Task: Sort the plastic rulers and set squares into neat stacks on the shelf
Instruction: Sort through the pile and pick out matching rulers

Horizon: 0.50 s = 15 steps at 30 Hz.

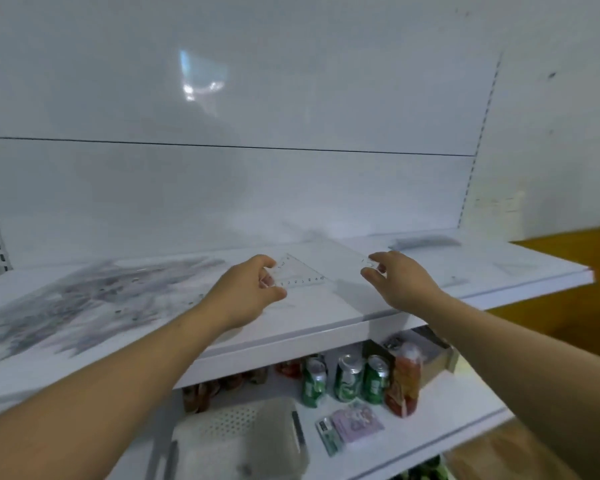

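Set square (302,273) in left fingers (265,262) (transparent)

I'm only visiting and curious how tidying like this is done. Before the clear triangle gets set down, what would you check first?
1. Grip of the left hand on the clear triangle: ok, fingers curl round its corner.
2. Whether the right hand holds something: cannot tell; fingers curled, clear plastic hard to see.
3. Neatness of the far stack at the right end: cannot tell, blurred.
4. Sorting of the pile on the left: not ok, it lies scattered.
5. Bare shelf in front for setting down: ok.
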### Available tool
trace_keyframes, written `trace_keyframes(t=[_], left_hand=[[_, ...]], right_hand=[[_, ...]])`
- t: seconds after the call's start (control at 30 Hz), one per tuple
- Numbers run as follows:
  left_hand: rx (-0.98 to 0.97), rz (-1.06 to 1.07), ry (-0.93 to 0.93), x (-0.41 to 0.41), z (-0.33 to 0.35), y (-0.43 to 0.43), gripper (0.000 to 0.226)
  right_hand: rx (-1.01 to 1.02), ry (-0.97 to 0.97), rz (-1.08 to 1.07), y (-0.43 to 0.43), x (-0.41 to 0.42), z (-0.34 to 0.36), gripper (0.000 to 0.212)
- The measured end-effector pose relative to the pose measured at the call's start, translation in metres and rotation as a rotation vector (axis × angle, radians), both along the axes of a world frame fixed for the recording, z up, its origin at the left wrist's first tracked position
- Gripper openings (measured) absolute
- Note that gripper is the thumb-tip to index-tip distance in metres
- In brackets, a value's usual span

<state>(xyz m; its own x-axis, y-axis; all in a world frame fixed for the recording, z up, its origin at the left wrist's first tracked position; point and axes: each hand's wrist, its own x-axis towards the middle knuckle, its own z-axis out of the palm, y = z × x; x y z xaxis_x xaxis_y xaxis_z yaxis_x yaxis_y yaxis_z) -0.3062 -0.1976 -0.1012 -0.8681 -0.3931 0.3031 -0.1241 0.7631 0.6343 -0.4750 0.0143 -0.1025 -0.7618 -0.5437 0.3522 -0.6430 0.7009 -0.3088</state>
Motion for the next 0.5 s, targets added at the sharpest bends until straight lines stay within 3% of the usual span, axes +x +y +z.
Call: trace_keyframes(t=[0.27,0.5], left_hand=[[-0.002,-0.106,-0.048,-0.106,-0.019,0.156,0.056],[-0.098,-0.053,-0.083,-0.165,-0.022,0.224,0.057]], right_hand=[[-0.013,-0.006,-0.178,0.179,-0.053,-0.011,0.050],[0.044,0.015,-0.237,0.252,-0.093,-0.016,0.047]])
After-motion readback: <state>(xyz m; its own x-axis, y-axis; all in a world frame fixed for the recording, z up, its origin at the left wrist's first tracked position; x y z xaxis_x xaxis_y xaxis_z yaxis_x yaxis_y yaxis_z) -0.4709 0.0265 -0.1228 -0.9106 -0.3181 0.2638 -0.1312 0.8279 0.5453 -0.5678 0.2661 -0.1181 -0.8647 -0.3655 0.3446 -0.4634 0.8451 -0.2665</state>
